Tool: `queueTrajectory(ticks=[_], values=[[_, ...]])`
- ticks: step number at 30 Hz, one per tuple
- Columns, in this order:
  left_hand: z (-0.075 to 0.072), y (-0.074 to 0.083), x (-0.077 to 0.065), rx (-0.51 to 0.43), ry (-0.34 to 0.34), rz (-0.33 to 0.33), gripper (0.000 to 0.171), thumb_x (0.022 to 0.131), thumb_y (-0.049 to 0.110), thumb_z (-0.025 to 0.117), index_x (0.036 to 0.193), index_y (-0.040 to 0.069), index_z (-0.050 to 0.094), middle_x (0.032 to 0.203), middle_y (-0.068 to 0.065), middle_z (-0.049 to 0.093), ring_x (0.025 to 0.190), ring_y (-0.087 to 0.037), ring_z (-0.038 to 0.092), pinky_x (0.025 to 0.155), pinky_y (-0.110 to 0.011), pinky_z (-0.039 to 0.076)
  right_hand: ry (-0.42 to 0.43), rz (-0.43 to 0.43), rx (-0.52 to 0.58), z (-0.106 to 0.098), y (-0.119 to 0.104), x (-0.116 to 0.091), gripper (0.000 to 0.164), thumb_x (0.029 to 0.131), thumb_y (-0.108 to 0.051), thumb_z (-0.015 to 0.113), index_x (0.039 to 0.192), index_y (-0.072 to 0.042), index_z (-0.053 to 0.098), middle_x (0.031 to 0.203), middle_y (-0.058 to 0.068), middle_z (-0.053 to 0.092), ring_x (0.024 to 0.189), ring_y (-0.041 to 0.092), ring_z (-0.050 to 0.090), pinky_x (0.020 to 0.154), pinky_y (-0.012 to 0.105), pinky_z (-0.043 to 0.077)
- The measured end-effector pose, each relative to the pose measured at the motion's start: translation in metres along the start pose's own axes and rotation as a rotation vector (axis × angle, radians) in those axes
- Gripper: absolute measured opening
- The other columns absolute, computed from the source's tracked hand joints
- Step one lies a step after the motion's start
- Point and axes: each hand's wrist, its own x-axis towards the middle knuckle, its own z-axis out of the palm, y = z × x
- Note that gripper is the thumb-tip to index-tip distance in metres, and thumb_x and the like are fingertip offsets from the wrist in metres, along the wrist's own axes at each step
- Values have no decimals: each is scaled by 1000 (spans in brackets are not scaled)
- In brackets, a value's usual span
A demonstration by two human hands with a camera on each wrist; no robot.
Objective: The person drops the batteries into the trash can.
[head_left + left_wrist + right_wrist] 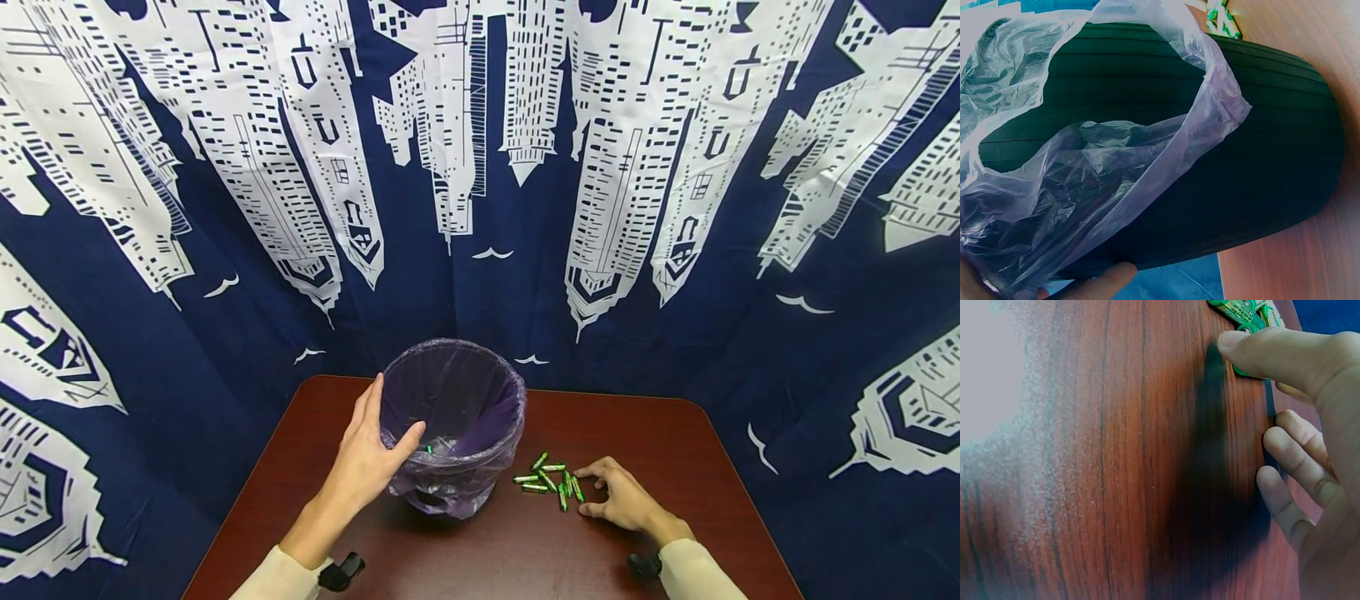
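Observation:
My left hand (369,458) holds the left rim of a dark trash can (1260,144). Its thumb reaches over the opening and its fingers lie along the outside. A translucent purple bag (495,421) lines the can and hangs over its rim. Inside, a small green item (429,449) shows near the thumb. My right hand (618,496) is at the right edge of several loose green batteries (551,479). Its thumb and index finger are spread beside the nearest ones, with the other fingers loosely bent. In the right wrist view the thumb tip overlaps a battery (1244,369).
The can stands left of the middle of a reddish-brown wooden table (622,433). Behind and around the table hangs a navy curtain (480,308) printed with white buildings. Each wrist wears a small black device.

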Motion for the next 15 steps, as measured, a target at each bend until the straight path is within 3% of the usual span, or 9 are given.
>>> queueTrajectory(ticks=[5,15], values=[[0,0,0,0,0,-3,114,104,55,78,189,14,13,193,-21,25,172,-55,42,132,-79,39,4,-2,-7,1,2,0,60,94,-22,100,147,-11,76,143,12,65,120,23,63,95,36,62],[-1,2,-2,4,-4,-9,115,104,54,79,189,14,13,193,-21,25,172,-55,41,132,-79,39,17,-5,-12,3,4,1,59,94,-22,100,148,-13,76,142,11,65,118,20,63,95,33,61]])
